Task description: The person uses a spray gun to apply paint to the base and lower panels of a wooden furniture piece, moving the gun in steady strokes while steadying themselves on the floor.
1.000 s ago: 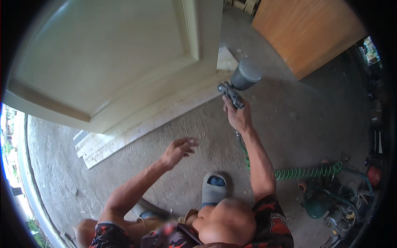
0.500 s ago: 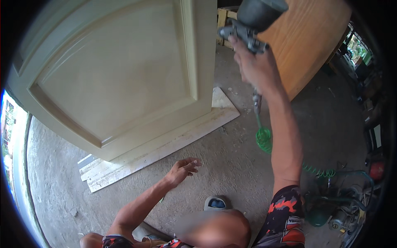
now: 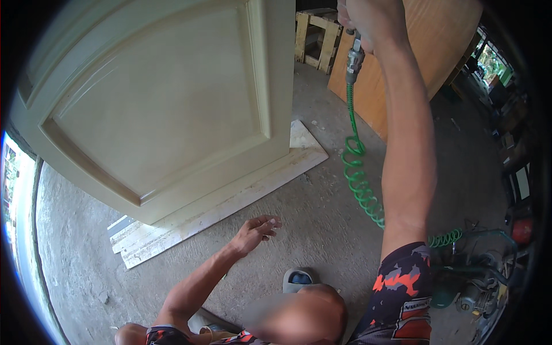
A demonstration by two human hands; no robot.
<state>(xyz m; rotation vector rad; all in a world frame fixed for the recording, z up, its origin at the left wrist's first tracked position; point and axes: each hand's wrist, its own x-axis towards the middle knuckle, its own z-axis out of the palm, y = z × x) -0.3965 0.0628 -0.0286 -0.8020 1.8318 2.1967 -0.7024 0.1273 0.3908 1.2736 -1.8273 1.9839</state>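
My right hand [image 3: 379,26] is raised at the top edge, closed around the grip of a spray gun [image 3: 357,43]. Only the lower end of the gun shows; its cup and nozzle are out of the picture. From the metal fitting under the grip hangs a green coiled air hose [image 3: 359,187], stretched down beside my forearm. To the left stands a cream door [image 3: 167,109] with a raised, curved panel frame. Low in front of the door, my left hand [image 3: 257,234] hangs in the air, fingers loosely bent and apart, holding nothing.
White boards [image 3: 230,206] lie under the door's lower edge on the concrete floor [image 3: 310,230]. A brown wooden panel [image 3: 368,112] leans behind my right arm, beside a pallet-wood crate [image 3: 328,49]. At the lower right sits a green air compressor [image 3: 445,293]. My sandalled foot [image 3: 300,279] is below.
My right hand has risen with the spray gun, whose cup has gone out of the top of the picture. The green hose has stretched upward. My left hand has hardly moved.
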